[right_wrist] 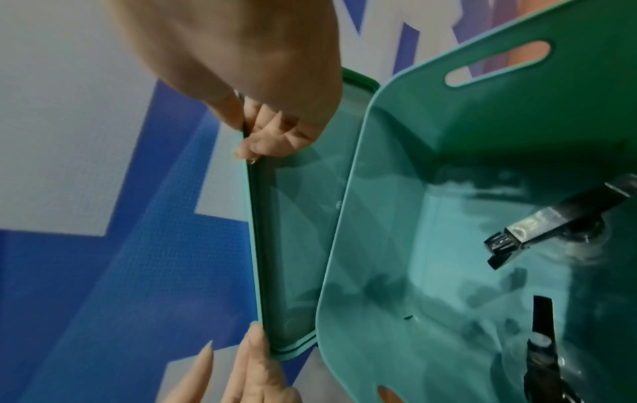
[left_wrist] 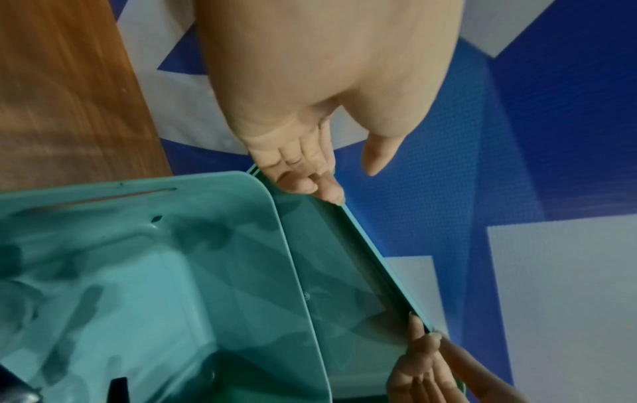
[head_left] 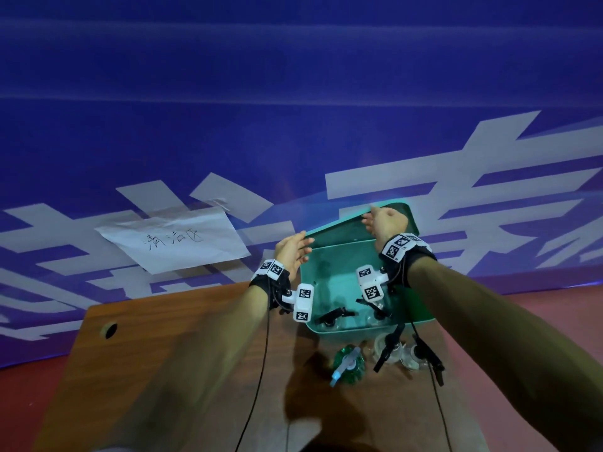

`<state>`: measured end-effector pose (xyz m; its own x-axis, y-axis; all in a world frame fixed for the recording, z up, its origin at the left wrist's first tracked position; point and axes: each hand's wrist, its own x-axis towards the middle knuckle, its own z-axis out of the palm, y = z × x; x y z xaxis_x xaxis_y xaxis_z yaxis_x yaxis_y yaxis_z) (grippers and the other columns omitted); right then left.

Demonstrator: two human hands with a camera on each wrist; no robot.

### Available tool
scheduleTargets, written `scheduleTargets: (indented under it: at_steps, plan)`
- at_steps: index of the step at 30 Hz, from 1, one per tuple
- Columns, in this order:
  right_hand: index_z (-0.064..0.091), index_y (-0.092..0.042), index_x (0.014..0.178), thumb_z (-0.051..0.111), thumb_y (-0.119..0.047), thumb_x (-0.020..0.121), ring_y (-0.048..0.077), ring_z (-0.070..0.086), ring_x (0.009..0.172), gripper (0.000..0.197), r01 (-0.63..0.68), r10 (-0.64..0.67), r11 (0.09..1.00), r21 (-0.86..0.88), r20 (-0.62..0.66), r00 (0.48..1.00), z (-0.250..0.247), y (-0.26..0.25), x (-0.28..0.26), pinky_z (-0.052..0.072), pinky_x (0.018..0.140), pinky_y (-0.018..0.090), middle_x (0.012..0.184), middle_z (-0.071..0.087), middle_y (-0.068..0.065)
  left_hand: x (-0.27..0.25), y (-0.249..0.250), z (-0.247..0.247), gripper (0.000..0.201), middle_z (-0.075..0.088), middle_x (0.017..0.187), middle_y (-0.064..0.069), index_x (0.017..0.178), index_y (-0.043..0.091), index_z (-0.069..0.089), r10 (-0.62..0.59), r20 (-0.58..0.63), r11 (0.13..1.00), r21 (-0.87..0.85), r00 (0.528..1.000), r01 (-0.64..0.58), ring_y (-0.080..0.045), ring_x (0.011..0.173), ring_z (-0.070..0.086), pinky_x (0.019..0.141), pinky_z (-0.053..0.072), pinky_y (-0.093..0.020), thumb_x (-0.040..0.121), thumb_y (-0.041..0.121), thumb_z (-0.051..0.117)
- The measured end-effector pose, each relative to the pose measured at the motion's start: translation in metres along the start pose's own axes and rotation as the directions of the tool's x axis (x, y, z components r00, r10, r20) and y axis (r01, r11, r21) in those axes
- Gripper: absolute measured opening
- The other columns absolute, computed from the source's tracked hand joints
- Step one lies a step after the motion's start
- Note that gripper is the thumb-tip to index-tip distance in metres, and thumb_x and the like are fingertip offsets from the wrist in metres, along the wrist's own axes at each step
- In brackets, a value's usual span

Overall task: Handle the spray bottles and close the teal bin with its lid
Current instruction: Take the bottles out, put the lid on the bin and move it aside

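The teal bin (head_left: 354,334) stands uncovered at the far edge of the wooden table (head_left: 163,370). Inside it are two clear spray bottles with black triggers (head_left: 334,316) (right_wrist: 537,226). The teal lid (head_left: 339,228) stands tilted behind the bin, against the blue banner. My right hand (head_left: 380,218) pinches the lid's upper edge between thumb and fingers (right_wrist: 246,136). My left hand (head_left: 295,251) lies with straight fingers against the lid's left end, thumb apart (left_wrist: 341,174). In the wrist views the lid (left_wrist: 337,300) (right_wrist: 296,231) sits just behind the bin's back rim.
Three more spray bottles stand on the table in front of the bin: a green one with a pale blue sprayer (head_left: 347,360) and two clear ones with black triggers (head_left: 390,350) (head_left: 425,357). A handwritten paper sheet (head_left: 176,239) hangs on the banner. The table has a cable hole (head_left: 111,329).
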<state>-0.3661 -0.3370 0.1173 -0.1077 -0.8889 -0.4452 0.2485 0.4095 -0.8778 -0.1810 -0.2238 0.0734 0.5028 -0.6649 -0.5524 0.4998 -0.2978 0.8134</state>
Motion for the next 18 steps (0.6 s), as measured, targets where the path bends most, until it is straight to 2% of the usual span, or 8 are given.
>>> scheduleTargets:
  at_steps: [2, 4, 6, 8, 10, 14, 16, 18]
  plan:
    - [0.063, -0.004, 0.097, 0.061, -0.009, 0.099, 0.006, 0.063, 0.048, 0.006, 0.033, -0.034, 0.998, -0.052, -0.019, 0.999, -0.001, 0.0, -0.003, 0.046, 0.041, 0.016, 0.077, 0.069, 0.011, -0.002, -0.001, -0.004, 0.023, 0.075, 0.09, -0.009, 0.112, 0.008, 0.061, -0.006, -0.024, 0.999, 0.032, 1.0, 0.007, -0.011, 0.053, 0.06, 0.045, 0.043, -0.021, 0.093, 0.02, 0.066]
    - [0.062, -0.005, 0.096, 0.058, -0.011, 0.101, 0.011, 0.062, 0.053, 0.009, 0.052, -0.055, 0.996, -0.077, -0.039, 0.998, -0.003, 0.001, -0.004, 0.047, 0.044, 0.018, 0.078, 0.069, 0.01, -0.004, -0.002, -0.01, 0.027, 0.073, 0.09, -0.009, 0.113, 0.006, 0.059, -0.039, -0.052, 0.997, 0.062, 0.998, 0.042, -0.013, 0.056, 0.059, 0.047, 0.044, -0.022, 0.095, 0.025, 0.063]
    - [0.064, -0.005, 0.091, 0.056, -0.013, 0.101, 0.014, 0.059, 0.058, 0.015, 0.079, -0.091, 0.985, -0.151, -0.076, 0.993, -0.007, 0.001, -0.005, 0.046, 0.055, 0.021, 0.073, 0.069, 0.004, -0.009, 0.0, -0.015, 0.032, 0.071, 0.09, -0.008, 0.116, 0.004, 0.057, -0.096, -0.072, 0.992, 0.072, 0.993, 0.101, -0.015, 0.062, 0.059, 0.052, 0.045, -0.024, 0.097, 0.031, 0.058]
    - [0.068, 0.001, 0.096, 0.057, -0.015, 0.1, 0.007, 0.055, 0.058, 0.021, 0.102, -0.129, 0.967, -0.234, -0.106, 0.986, -0.012, -0.001, -0.007, 0.042, 0.067, 0.021, 0.072, 0.068, 0.0, -0.014, 0.003, -0.02, 0.039, 0.07, 0.093, -0.008, 0.123, 0.002, 0.055, -0.157, -0.064, 0.985, 0.065, 0.986, 0.161, -0.016, 0.07, 0.061, 0.058, 0.046, -0.025, 0.1, 0.034, 0.052]
    - [0.07, 0.003, 0.101, 0.057, -0.016, 0.1, 0.002, 0.054, 0.059, 0.023, 0.114, -0.147, 0.963, -0.242, -0.121, 0.982, -0.015, -0.007, -0.009, 0.039, 0.074, 0.019, 0.07, 0.067, -0.003, -0.021, 0.005, -0.021, 0.049, 0.07, 0.097, -0.01, 0.133, -0.002, 0.05, -0.187, -0.056, 0.98, 0.051, 0.981, 0.19, -0.018, 0.077, 0.063, 0.062, 0.048, -0.027, 0.101, 0.037, 0.05]
    - [0.069, 0.004, 0.104, 0.055, -0.016, 0.1, 0.003, 0.054, 0.06, 0.024, 0.148, -0.174, 0.963, -0.224, -0.101, 0.979, -0.011, -0.024, -0.019, 0.038, 0.075, 0.02, 0.066, 0.065, -0.008, -0.038, 0.012, -0.016, 0.063, 0.068, 0.116, -0.016, 0.143, -0.005, 0.042, -0.184, -0.016, 0.983, 0.004, 0.983, 0.184, -0.021, 0.086, 0.066, 0.072, 0.053, -0.028, 0.101, 0.04, 0.05]
    - [0.069, 0.005, 0.103, 0.055, -0.017, 0.101, 0.004, 0.054, 0.061, 0.026, 0.174, -0.194, 0.961, -0.214, -0.072, 0.978, -0.01, -0.031, -0.026, 0.038, 0.075, 0.021, 0.066, 0.064, -0.008, -0.049, 0.017, -0.012, 0.067, 0.065, 0.127, -0.018, 0.146, -0.006, 0.038, -0.194, 0.015, 0.98, -0.03, 0.981, 0.195, -0.024, 0.098, 0.066, 0.085, 0.054, -0.031, 0.101, 0.042, 0.049]
    - [0.069, 0.005, 0.102, 0.055, -0.017, 0.101, 0.005, 0.054, 0.062, 0.026, 0.2, -0.213, 0.96, -0.194, -0.048, 0.976, -0.009, -0.037, -0.036, 0.039, 0.076, 0.022, 0.066, 0.063, -0.007, -0.062, 0.023, -0.008, 0.072, 0.062, 0.132, -0.019, 0.148, -0.007, 0.035, -0.196, 0.042, 0.977, -0.079, 0.98, 0.199, -0.028, 0.111, 0.064, 0.09, 0.052, -0.032, 0.101, 0.046, 0.049]
